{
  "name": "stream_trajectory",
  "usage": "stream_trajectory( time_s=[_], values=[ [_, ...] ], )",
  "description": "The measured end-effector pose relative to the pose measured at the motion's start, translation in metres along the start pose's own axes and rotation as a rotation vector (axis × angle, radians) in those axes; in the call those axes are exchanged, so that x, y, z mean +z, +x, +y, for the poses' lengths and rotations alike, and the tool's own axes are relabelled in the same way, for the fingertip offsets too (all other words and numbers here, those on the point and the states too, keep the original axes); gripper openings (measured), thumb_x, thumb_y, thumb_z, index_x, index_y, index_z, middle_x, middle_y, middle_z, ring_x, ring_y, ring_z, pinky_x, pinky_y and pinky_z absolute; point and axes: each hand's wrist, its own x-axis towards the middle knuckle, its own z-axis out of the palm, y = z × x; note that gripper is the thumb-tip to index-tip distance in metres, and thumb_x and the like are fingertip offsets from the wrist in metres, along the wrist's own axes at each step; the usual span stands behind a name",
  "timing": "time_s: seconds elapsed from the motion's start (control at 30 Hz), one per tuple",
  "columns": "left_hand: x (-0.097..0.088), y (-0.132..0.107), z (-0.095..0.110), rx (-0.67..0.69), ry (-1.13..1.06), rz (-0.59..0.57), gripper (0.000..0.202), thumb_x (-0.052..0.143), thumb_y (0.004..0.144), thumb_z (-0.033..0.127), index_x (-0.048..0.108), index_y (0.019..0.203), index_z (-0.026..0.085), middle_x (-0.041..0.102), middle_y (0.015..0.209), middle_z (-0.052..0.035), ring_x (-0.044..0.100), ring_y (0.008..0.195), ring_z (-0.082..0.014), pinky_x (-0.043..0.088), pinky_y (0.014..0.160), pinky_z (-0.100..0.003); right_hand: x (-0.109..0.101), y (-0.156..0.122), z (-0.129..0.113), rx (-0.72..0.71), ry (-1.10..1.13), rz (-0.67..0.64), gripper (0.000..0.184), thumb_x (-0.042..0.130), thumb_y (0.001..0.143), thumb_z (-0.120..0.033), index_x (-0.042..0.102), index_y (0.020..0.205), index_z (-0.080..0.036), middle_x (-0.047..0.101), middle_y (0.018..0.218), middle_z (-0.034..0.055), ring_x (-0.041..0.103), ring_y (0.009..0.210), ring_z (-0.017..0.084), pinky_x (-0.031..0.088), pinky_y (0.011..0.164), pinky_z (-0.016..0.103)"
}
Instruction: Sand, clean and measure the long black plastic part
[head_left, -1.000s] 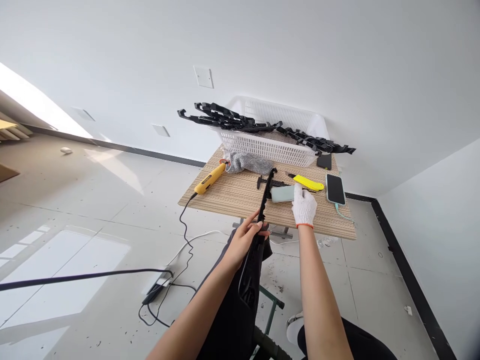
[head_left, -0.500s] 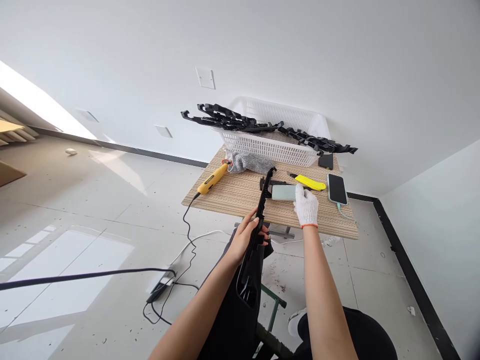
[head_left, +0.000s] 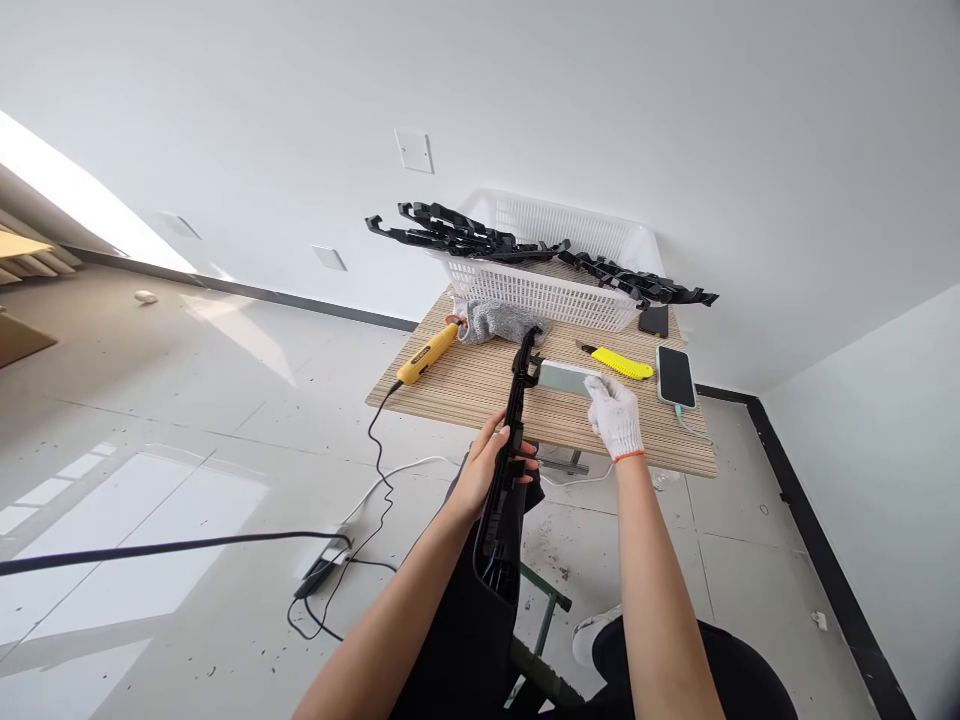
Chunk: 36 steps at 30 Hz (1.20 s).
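While the person sits at the small table (head_left: 465, 400), the long black strip (head_left: 501, 490) slants up from dark clothing (head_left: 457, 640) toward the tabletop, upper end overlapping the grey cloth (head_left: 499, 320) from where I stand. Left hand (head_left: 484, 462), bare: fingers wrapped round the strip near its middle, fingertips showing on the far side. Right hand (head_left: 615, 415), in a white glove: thumb and fingers pinch the right end of the grey-green block (head_left: 562, 378). Block's other end sits at the strip's upper part; touching or just short of it, cannot tell.

Against 0.5 s ago: block tipped, a pale long edge now showing along its top, face darker. Strip's upper end shifted a little left. Left hand keeps its hold. I can no longer make out the dark tool that lay behind the block.

Around: yellow cutter (head_left: 622, 363) just beyond the block and glove, nearest thing in the way on that side. Phone (head_left: 676, 378) with cable plugged in, farther right. Yellow corded tool (head_left: 429, 355) at left, tip by the cloth. Behind, white basket (head_left: 540, 287), 2 bunches of black pieces (head_left: 457, 233) across it, ends jutting past both sides.
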Motion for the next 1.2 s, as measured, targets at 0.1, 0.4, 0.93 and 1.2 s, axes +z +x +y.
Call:
stream_trajectory(
  time_s=[0.1, 0.4, 0.93, 1.2],
  values=[
    [0.004, -0.002, 0.0, -0.024, 0.034, -0.033, 0.07, 0.058, 0.087, 0.052, 0.034, 0.148, 0.027, 0.07, 0.085, -0.0048, 0.073, 0.071, -0.0241, 0.055, 0.056, -0.029, -0.004, 0.002, -0.001, -0.068, 0.15, 0.016, 0.047, 0.066, 0.078, -0.047, 0.062, 0.118, -0.024, 0.068, 0.066, -0.0052, 0.035, 0.029, 0.006, 0.025, 0.027, 0.019],
    [0.002, -0.012, -0.004, -0.023, -0.031, -0.243, 0.066, 0.055, 0.093, 0.045, 0.028, 0.151, 0.025, 0.066, 0.082, -0.0023, 0.065, 0.06, -0.0167, 0.053, 0.058, -0.03, -0.005, 0.012, 0.011, -0.067, 0.17, -0.012, 0.034, 0.074, 0.072, -0.049, 0.053, 0.081, -0.023, 0.056, 0.054, -0.0076, 0.049, 0.04, 0.008, 0.035, 0.036, 0.017],
    [-0.011, -0.016, 0.002, -0.014, -0.006, -0.412, 0.067, 0.049, 0.098, 0.04, 0.021, 0.156, 0.021, 0.064, 0.079, -0.0029, 0.061, 0.056, -0.0153, 0.051, 0.057, -0.03, 0.001, 0.01, 0.008, -0.134, 0.166, 0.132, 0.031, 0.073, 0.075, -0.042, 0.052, 0.085, -0.022, 0.061, 0.074, -0.0062, 0.047, 0.042, 0.004, 0.035, 0.036, 0.018],
    [-0.016, -0.018, 0.002, -0.012, 0.005, -0.436, 0.065, 0.048, 0.098, 0.039, 0.025, 0.156, 0.02, 0.064, 0.078, -0.0036, 0.061, 0.055, -0.0152, 0.05, 0.056, -0.029, 0.0, 0.008, 0.006, -0.14, 0.182, 0.127, 0.03, 0.073, 0.075, -0.041, 0.053, 0.087, -0.022, 0.061, 0.076, -0.0055, 0.047, 0.043, 0.004, 0.034, 0.036, 0.017]
  ],
)
